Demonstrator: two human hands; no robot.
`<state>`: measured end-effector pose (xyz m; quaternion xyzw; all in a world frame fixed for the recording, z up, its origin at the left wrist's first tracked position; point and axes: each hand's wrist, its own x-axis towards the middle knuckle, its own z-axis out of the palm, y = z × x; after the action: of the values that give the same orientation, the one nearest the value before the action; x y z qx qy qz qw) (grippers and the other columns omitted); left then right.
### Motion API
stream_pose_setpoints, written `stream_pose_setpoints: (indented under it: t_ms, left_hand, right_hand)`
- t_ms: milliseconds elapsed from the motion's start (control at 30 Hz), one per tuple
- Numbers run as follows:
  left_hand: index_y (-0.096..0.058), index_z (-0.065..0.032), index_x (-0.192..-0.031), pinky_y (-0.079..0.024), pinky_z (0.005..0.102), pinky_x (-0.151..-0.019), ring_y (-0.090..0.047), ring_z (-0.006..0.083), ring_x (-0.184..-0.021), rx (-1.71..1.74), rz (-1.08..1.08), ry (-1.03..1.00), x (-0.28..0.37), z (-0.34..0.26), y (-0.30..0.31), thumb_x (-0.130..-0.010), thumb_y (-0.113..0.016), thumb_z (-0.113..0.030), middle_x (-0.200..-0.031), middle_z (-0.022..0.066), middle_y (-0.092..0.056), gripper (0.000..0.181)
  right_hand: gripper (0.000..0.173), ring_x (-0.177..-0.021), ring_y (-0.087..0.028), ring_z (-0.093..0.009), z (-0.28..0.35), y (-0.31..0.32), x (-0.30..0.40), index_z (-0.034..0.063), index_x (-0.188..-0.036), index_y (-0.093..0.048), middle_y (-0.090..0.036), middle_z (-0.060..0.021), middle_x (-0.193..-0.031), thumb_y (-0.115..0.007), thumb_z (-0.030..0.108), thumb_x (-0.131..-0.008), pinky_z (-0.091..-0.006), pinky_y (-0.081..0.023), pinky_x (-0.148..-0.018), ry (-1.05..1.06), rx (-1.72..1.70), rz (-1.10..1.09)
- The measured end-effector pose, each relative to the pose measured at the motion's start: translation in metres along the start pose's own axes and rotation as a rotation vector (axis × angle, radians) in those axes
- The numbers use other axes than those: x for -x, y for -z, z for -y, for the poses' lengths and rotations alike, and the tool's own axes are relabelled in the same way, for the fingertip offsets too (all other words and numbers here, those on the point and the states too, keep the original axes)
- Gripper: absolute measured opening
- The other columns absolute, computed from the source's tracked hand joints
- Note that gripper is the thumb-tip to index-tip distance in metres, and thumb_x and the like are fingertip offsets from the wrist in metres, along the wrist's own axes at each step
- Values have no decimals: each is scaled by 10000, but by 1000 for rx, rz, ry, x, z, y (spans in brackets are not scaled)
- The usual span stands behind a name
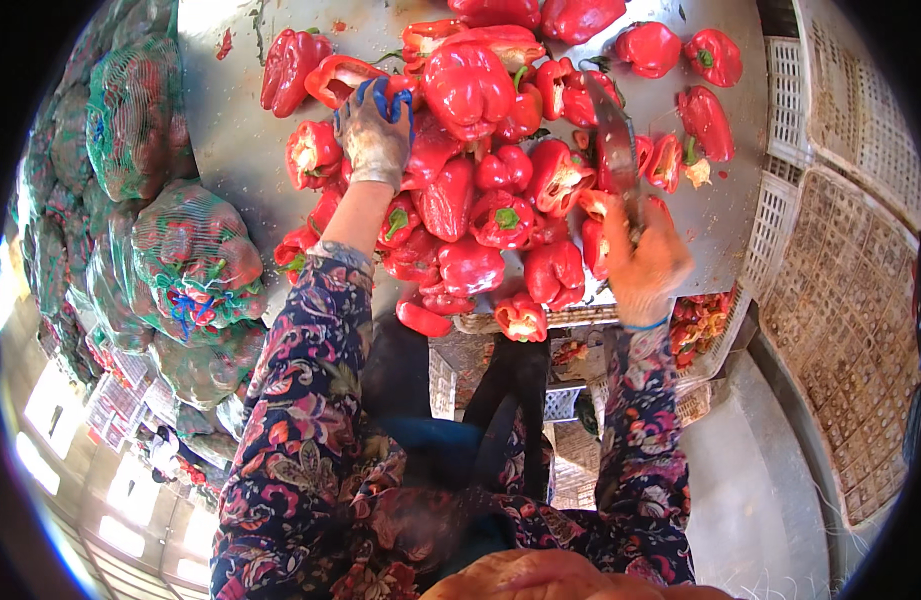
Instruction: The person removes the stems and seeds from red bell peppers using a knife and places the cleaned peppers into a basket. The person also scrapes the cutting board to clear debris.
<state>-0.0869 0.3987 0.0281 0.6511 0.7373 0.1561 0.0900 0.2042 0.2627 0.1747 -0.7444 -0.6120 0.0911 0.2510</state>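
Observation:
My left hand (374, 139), in a soiled glove with blue-coated fingers, lies over the pile on the metal table (227, 127). Its fingertips touch or nearly touch a cut red bell pepper (340, 77); whether they grip anything underneath is hidden. An orange glove covers my right hand (644, 251), which is shut on the handle of a knife. The broad, wet blade of the knife (616, 142) points away from me over the pile's right side. Between the hands lie whole red bell peppers (468, 90) and opened ones, such as a cut pepper (558, 178) showing pale seeds.
Green mesh sacks of peppers (194, 255) are stacked at the left. Dirty plastic crates (843, 337) stand along the right. Below the table's near edge, a crate holds pepper scraps (697, 330). A pepper core (698, 171) lies at the table's right.

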Motion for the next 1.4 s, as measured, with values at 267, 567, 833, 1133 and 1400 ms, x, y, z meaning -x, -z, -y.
stream_pose_setpoints:
  t_ms: [267, 567, 833, 1133, 1400]
  left_hand:
    - [-536, -149, -1348, -286, 512, -1122, -482, 344, -1264, -173, 34, 42, 9, 7, 7, -861, -639, -346, -1323, 133, -556, 536]
    - [-515, -133, -1366, -252, 516, -1142, -451, 335, -1296, -128, -3, 68, 12, 2, -1, -837, -660, -290, -1342, 122, -537, 570]
    - [-503, -125, -1375, -236, 513, -1147, -431, 339, -1313, -47, 24, 54, 17, 17, -10, -832, -657, -276, -1352, 127, -522, 584]
    - [-506, -125, -1365, -222, 520, -1152, -438, 342, -1299, 95, 36, 115, 3, 2, -14, -821, -657, -268, -1326, 123, -534, 582]
    - [-479, -119, -1388, -189, 531, -1160, -415, 335, -1319, 17, 10, 114, 11, -7, -8, -802, -648, -249, -1355, 132, -505, 624]
  right_hand:
    - [272, -766, -676, -296, 13, -9, -170, 127, -1070, -710, -699, -82, -854, -742, 245, -827, -386, -541, -667, 658, 112, -66]
    - [177, -752, -700, -360, 31, -143, -221, 67, -858, -712, -694, -193, -796, -581, 174, -807, -478, -567, -645, 577, 481, 508]
    - [170, -667, -665, -322, 22, -78, -210, 118, -943, -686, -658, -99, -711, -643, 200, -801, -453, -537, -583, 657, 156, 231]
    - [192, -780, -676, -365, -26, -163, -272, 84, -861, -691, -693, -155, -819, -558, 222, -844, -463, -553, -673, 638, 565, 546]
    - [192, -823, -685, -382, 2, -144, -268, 49, -839, -705, -696, -192, -847, -578, 185, -791, -496, -558, -715, 628, 556, 679]
